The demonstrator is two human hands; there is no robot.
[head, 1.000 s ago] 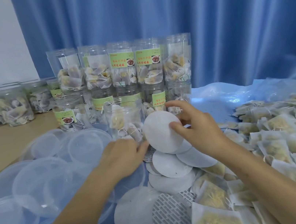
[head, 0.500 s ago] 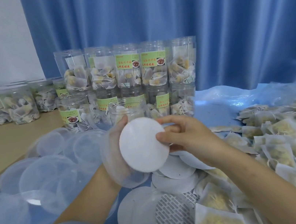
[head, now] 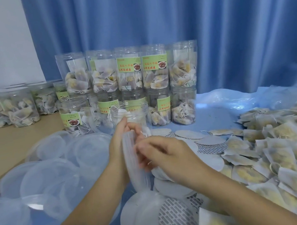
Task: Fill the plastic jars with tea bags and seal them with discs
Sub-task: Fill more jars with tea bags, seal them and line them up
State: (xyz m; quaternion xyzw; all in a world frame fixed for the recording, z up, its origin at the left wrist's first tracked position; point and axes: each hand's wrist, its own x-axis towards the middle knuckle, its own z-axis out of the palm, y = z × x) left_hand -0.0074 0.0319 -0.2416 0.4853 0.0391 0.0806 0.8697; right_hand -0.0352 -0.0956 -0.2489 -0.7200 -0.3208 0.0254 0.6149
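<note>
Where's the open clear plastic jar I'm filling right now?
In the head view, the open clear plastic jar stands at centre, just behind the left hand, before the stacked filled jars.

One head-worn wide-angle camera is looking forward and down from just above the person's forearms, sitting close over the near edge of the table (head: 3,141). It is facing the blue curtain (head: 208,26) behind the table's far edge, taking in both hands low at centre. No second view is sharing the scene.
</note>
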